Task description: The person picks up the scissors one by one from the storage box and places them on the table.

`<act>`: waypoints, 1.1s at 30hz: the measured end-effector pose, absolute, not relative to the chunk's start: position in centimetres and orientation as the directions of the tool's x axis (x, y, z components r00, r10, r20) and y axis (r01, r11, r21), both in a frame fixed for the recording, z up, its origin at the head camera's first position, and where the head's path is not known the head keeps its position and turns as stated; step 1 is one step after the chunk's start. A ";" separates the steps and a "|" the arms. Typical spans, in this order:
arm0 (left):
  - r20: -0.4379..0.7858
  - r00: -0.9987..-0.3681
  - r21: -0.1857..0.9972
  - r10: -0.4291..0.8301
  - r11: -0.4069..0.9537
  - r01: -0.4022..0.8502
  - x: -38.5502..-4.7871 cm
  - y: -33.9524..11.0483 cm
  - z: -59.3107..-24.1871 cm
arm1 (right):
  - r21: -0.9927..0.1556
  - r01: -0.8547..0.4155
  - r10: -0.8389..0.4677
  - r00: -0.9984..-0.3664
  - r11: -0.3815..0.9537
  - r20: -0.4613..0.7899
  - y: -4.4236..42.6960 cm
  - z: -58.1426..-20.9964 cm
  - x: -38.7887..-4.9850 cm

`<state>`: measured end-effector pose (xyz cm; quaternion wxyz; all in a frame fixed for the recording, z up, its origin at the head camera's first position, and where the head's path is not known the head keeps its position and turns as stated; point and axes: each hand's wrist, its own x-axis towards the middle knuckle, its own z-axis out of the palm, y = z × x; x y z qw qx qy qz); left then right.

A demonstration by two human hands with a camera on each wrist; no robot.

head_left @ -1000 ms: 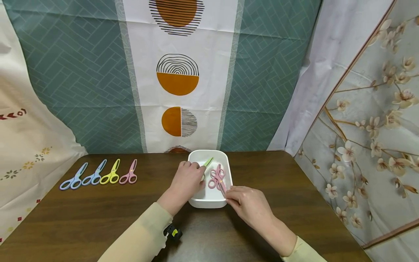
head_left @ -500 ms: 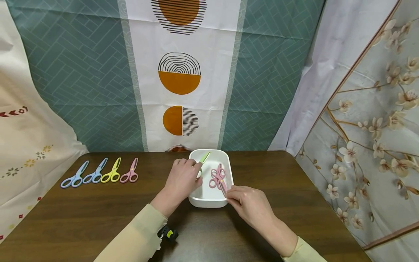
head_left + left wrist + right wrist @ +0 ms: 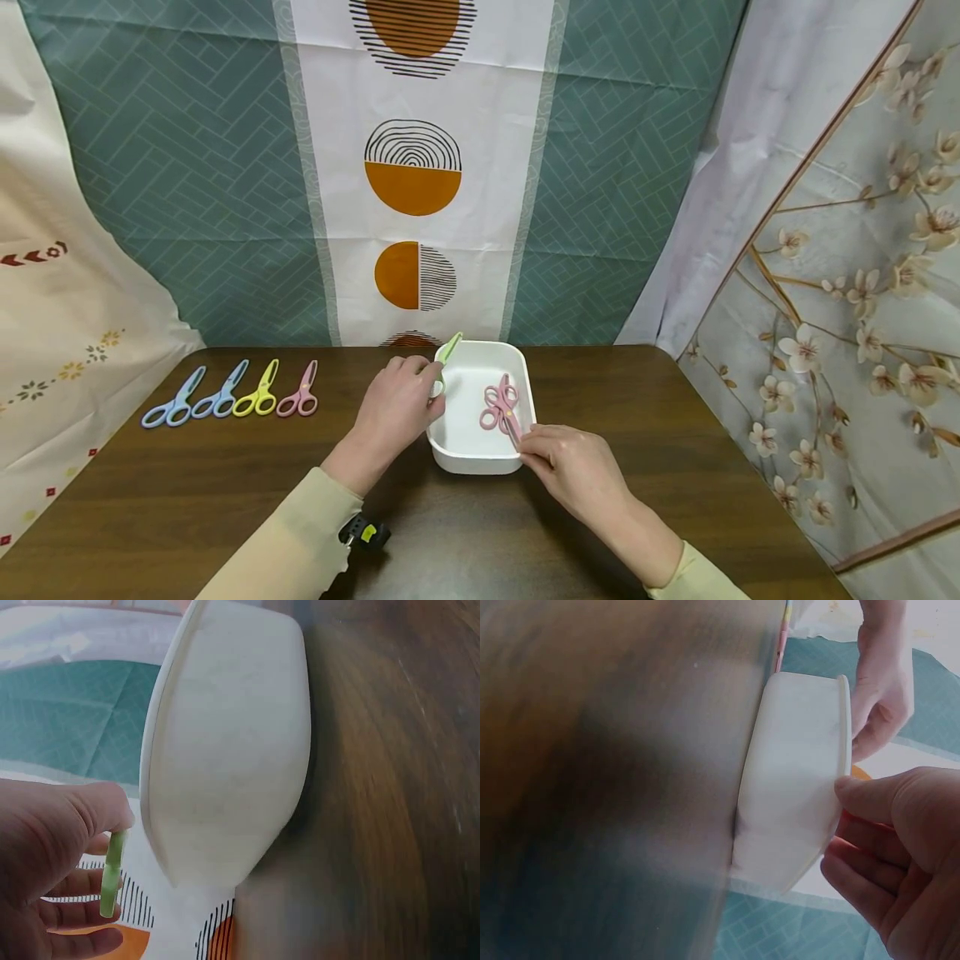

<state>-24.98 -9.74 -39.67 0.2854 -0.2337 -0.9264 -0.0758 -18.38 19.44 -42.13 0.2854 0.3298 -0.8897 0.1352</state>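
My left hand (image 3: 392,410) pinches a pair of green scissors (image 3: 451,347) above the left rim of the white box (image 3: 474,464). In the left wrist view the green scissors (image 3: 112,874) show edge-on between thumb and fingers, clear of the box wall. My right hand (image 3: 573,467) grips the box's right front rim, thumb on the outside in the right wrist view. Inside the box lie pink scissors (image 3: 510,413), apparently two overlapping pairs, with a blade tip near the right hand.
Left on the brown wooden table (image 3: 247,483), a row holds purple-blue scissors (image 3: 177,402), light blue scissors (image 3: 225,396), yellow scissors (image 3: 261,397) and pink scissors (image 3: 302,393). A patterned curtain (image 3: 600,208) hangs behind the table.
The left hand has drawn the green scissors up and leftward, from inside the box to its left rim. The right hand and the box stay in place.
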 end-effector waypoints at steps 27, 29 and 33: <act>0.610 -0.748 0.069 0.259 0.924 0.376 -26.5 -13.9 -41.2 | -0.054 -0.676 -0.515 -0.609 0.735 0.603 19.5 -42.1 -18.3; 0.599 -0.759 0.072 0.253 0.928 0.366 -26.6 -14.1 -41.5 | -0.056 -0.675 -0.514 -0.610 0.736 0.603 19.5 -42.1 -18.3; 0.585 -0.772 0.072 0.248 0.933 0.354 -26.9 -14.5 -42.1 | -0.058 -0.673 -0.513 -0.614 0.737 0.599 19.5 -42.0 -18.3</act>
